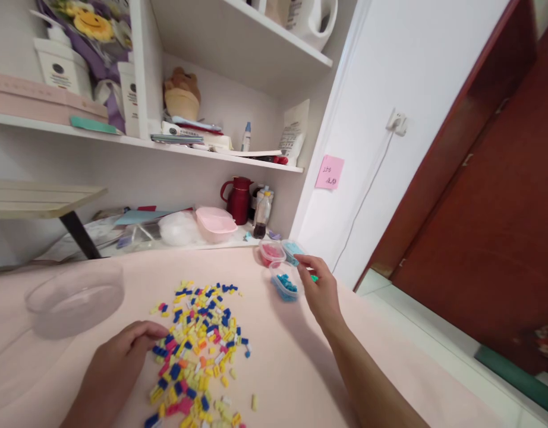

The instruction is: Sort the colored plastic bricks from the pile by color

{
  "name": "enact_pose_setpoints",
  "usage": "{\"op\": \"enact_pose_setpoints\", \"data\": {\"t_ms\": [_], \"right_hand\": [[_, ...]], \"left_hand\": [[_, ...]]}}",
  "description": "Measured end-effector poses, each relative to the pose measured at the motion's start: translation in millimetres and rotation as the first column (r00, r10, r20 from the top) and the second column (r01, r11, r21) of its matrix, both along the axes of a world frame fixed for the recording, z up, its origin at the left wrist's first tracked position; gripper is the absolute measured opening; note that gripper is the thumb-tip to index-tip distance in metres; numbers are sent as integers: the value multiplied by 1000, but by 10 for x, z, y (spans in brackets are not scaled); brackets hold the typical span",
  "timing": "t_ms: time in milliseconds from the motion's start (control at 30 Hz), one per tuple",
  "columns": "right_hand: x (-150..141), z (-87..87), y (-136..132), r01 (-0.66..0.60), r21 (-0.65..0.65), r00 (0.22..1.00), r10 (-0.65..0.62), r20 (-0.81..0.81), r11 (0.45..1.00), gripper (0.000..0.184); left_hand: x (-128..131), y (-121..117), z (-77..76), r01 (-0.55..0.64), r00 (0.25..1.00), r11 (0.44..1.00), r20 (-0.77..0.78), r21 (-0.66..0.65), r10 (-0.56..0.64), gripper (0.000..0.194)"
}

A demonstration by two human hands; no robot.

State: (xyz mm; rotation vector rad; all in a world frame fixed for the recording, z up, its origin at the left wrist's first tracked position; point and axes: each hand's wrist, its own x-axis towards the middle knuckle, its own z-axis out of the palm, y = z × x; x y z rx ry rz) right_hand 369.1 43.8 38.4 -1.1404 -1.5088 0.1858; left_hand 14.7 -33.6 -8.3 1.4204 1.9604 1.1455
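Note:
Small toy building bricks [202,333] in yellow, dark blue, pink, orange and white lie spread over the pink tabletop [292,368]. At the left edge of this pile is my left hand [120,362], its fingers drawn together; whether a brick is between them cannot be seen. My right hand [321,291] hovers by the small clear tubs, thumb and forefinger pinched close, with anything they hold too small to make out. Nearest to it are a tub of blue pieces [286,286] and a tub of light blue pieces [292,249]. A tub of red-pink pieces [272,254] stands beside them. Green pieces [314,278] show partly behind the hand.
A round clear plastic bowl [75,297] stands on the left of the table. Along the back are a pink lidded box [216,223], a dark red jug [239,199] and a bottle of dark liquid [262,217]. Loaded shelves [220,157] rise above; a white wall is at right.

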Motion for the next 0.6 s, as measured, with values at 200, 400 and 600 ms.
{"op": "enact_pose_setpoints", "data": {"t_ms": [200,400,600], "right_hand": [[-185,-107,-75,-203,-131,972,184,-146,970,31],[-393,-121,-278,-609,-485,766,624,-154,628,33],[-402,161,-602,-520,-777,94,881,-464,-354,60]], "left_hand": [[21,-16,-8,-14,1000,1000,24,12,13,24],[55,-59,11,0,998,1000,57,31,-1,24],[52,-78,-12,11,997,998,81,63,-16,25]]}}
